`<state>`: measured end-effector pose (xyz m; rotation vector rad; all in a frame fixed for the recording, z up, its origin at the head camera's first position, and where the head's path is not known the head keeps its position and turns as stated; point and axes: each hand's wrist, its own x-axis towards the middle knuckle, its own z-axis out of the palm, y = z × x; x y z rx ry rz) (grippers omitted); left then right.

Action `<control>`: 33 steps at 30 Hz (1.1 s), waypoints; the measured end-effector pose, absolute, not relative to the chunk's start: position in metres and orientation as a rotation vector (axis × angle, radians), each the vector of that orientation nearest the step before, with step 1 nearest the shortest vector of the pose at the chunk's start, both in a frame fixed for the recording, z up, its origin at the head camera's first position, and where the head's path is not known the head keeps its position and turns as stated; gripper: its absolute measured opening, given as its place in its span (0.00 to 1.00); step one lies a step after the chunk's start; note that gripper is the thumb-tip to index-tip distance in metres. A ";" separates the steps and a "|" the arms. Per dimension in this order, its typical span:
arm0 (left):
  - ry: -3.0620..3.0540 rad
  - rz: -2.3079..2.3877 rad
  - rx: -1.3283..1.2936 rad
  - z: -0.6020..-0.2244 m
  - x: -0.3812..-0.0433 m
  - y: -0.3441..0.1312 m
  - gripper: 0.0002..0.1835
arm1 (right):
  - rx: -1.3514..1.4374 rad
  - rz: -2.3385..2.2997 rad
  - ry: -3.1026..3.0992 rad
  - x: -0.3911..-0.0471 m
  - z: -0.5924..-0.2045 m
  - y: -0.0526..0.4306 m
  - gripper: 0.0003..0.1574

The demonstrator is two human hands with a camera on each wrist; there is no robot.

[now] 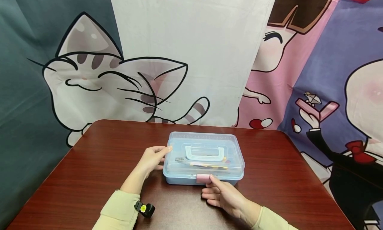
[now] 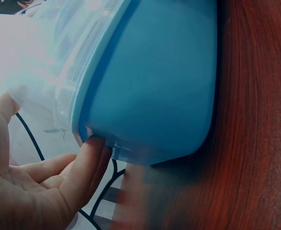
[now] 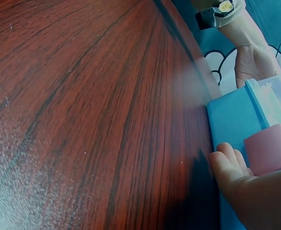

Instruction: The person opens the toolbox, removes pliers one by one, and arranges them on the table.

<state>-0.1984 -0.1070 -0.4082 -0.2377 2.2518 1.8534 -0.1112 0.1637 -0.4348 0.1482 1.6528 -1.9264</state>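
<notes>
A plastic storage box (image 1: 204,140) with a light blue base, a clear lid and a pale blue carrying handle (image 1: 204,153) sits closed on the table. My left hand (image 1: 153,159) holds its left end, thumb on the lid and fingers at the side by the rim (image 2: 85,103). On the front, the thumb of my right hand (image 1: 228,196) touches a pink latch (image 1: 203,178). The other right fingers (image 3: 227,163) extend loosely below it, along the blue front wall. Through the lid, thin yellow and grey items (image 1: 206,165) show, too blurred to identify.
The box stands on a dark red wood-grain table (image 1: 119,150), near its middle. A curtain with cartoon figures (image 1: 194,57) hangs just behind the table's far edge. Around the left sleeve is a black strap-mounted device (image 1: 145,209).
</notes>
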 end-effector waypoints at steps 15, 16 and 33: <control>2.234 1.860 -0.241 -0.408 -0.198 -0.107 0.41 | 0.161 -1.935 1.639 -0.109 -0.436 0.160 0.45; 2.231 1.863 -0.244 -0.408 -0.198 -0.107 0.41 | 0.167 -1.932 1.638 -0.108 -0.434 0.159 0.47; 2.239 1.865 -0.255 -0.409 -0.197 -0.107 0.44 | 0.141 -1.913 1.744 -0.102 -0.422 0.160 0.47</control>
